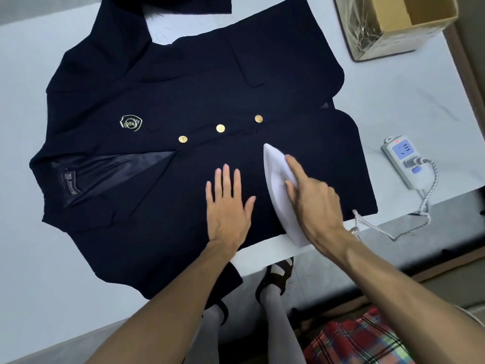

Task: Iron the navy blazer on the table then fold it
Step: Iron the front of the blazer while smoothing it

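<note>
The navy blazer (pixel 183 82) lies spread front-up on the white table (pixel 31 64), collar to the left, three gold buttons and a crest badge showing. A white iron (pixel 277 179) stands on the blazer's lower front panel, nose pointing away from me. My right hand (pixel 312 198) grips the iron from the right, index finger stretched along its top. Just left of the iron, my left hand (pixel 228 203) rests flat on the cloth with straight, spread fingers.
A power strip (pixel 405 161) lies on the table at right, its braided cord (pixel 409 227) hanging over the near edge. A cardboard box (pixel 401 24) sits at the back right corner. The table's near edge runs just behind the iron's heel.
</note>
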